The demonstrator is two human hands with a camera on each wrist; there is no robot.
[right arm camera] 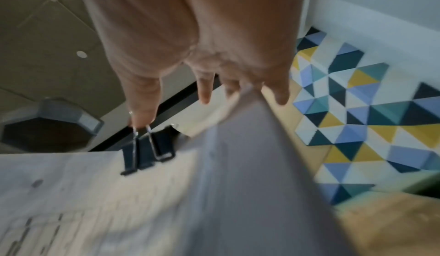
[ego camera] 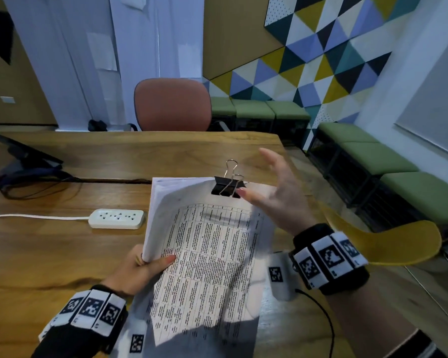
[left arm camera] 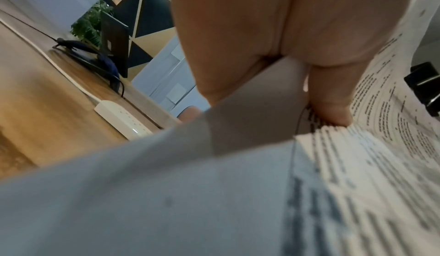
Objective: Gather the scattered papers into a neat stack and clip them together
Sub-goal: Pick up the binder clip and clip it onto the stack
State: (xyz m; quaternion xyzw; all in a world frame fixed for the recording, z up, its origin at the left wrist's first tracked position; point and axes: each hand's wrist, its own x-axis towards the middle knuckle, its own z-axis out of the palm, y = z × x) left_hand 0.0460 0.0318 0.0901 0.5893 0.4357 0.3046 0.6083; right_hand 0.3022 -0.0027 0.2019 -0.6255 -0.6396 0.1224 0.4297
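A stack of printed papers (ego camera: 210, 254) is held up off the wooden table (ego camera: 50, 254), bowed along its length. My left hand (ego camera: 140, 267) grips its left edge, thumb on the top sheet and fingers underneath; the left wrist view shows the thumb (left arm camera: 333, 100) pressing the printed page (left arm camera: 381, 147). A black binder clip (ego camera: 228, 186) sits clamped on the top edge, one silver handle upright, one folded down. My right hand (ego camera: 277, 192) hovers beside it with fingers spread. In the right wrist view its thumb tip (right arm camera: 140, 117) touches the handles of the clip (right arm camera: 147, 152).
A white power strip (ego camera: 116, 218) with its cord lies left of the papers. A monitor foot with cables (ego camera: 24, 161) stands at the far left. An orange chair (ego camera: 172, 104) is behind the table, a yellow chair (ego camera: 388, 241) at right, green benches (ego camera: 372, 153) along the wall.
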